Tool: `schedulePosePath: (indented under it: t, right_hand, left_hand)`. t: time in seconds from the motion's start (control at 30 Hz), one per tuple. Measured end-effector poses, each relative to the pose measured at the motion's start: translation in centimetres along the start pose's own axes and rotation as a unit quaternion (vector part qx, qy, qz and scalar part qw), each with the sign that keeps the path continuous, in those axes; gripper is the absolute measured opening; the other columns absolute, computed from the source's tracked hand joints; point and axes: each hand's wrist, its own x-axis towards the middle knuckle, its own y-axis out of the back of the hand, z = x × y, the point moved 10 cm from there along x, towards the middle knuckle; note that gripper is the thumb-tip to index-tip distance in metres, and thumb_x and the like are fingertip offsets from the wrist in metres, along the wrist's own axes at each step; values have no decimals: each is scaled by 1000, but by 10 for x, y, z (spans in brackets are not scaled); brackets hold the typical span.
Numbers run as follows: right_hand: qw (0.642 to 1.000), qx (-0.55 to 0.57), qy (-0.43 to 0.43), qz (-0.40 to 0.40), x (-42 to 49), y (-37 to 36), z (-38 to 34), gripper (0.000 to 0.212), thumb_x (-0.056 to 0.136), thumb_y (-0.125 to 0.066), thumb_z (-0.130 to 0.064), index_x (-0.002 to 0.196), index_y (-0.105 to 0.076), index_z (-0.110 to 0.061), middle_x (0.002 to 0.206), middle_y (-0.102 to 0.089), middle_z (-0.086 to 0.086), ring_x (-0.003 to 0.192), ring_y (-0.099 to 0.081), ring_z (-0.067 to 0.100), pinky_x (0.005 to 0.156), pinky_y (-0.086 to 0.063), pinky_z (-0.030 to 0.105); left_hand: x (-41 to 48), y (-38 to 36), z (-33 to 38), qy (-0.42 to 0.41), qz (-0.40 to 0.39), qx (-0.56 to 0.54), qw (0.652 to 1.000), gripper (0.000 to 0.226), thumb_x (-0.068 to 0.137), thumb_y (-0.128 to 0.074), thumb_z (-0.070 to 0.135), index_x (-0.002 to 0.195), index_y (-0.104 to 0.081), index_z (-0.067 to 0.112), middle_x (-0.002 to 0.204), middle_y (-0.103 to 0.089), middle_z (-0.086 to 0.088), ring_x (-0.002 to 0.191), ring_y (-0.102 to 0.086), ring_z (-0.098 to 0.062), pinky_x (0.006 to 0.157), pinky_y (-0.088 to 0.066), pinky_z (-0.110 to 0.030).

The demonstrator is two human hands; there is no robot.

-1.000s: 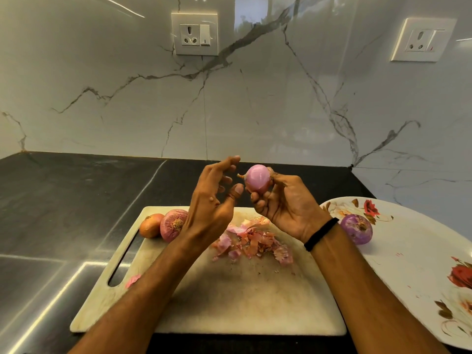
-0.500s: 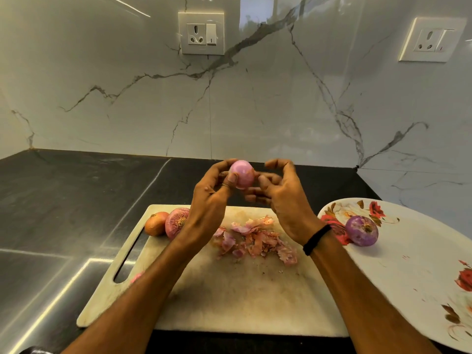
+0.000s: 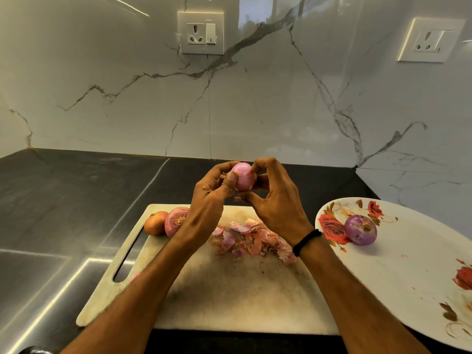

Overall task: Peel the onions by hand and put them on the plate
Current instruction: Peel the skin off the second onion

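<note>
**Two hands hold one onion up in the air**

The left hand [image 3: 207,198] and the right hand [image 3: 275,200] are both curled round one small onion [image 3: 244,176]. They hold it up over the far edge of the board [image 3: 229,297]. The left thumb lies flat on the front of the onion. The right fingertips pinch it near the top, and the right thumb pokes out under it. The onion is pink, smooth and shiny. There is a black band [image 3: 306,241] on the right wrist.

The pale board lies under the hands, with a long slot on its left side. A heap of pink and orange peels [image 3: 252,238] lies on the board, just by the right wrist. At the far left corner of the board sit a brown onion [image 3: 155,223] and a red onion [image 3: 176,221], side by side and touching. Both have their skin on. The left arm hides a bit of the red onion.

To the right of the board is a white plate [image 3: 408,264] with red flowers. A purple onion [image 3: 360,229] sits on it near the far left rim, next to a red flower.

Board and plate are on a dark counter [image 3: 63,200]. Behind is a white wall [image 3: 255,111] with grey lines and two sockets [image 3: 201,33].
</note>
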Motion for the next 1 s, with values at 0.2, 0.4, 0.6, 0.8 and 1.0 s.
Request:
schedulePosePath:
  t: [0.2,0.4,0.6,0.8,1.0]
  right_hand:
    - [1000,-9,3,-1,0,-1,3,54,80,-81,-16,111,-39,-29,114,-59,7,92,-65,18,82,-49,6]
    - [998,-41,28,28,-2,4,0,28,82,-76,-9,103,-58,-8,103,-61,8,88,-59,14,83,-56,21]
    - [1000,15,-13,5,1,2,2,62,79,-82,-12,117,-36,-30,115,-61,7,94,-66,16,81,-47,2]
    - [1000,-12,8,3,0,1,2,55,80,-80,-14,114,-41,-30,115,-61,7,94,-66,18,83,-48,5]
    - [999,-32,26,23,-1,4,1,32,82,-78,-12,104,-56,-12,102,-60,6,86,-62,16,81,-56,19]
  left_hand:
    - [1,-1,0,-1,-5,10,1000,40,89,-52,37,125,-56,20,114,-65,2,101,-68,-16,80,-58,-23]
    - [1,2,2,-8,11,15,1000,37,88,-50,41,121,-55,25,111,-65,5,100,-68,-13,85,-57,-21]
    - [1,1,-1,-8,6,19,1000,41,89,-51,38,126,-55,20,116,-65,0,104,-67,-16,81,-54,-17]
    - [1,0,-1,-10,1,19,1000,39,90,-52,36,125,-55,20,115,-65,1,101,-67,-9,81,-53,-15]
    - [2,3,0,-13,11,23,1000,38,89,-50,37,124,-54,21,111,-64,6,97,-68,-6,81,-54,-15]
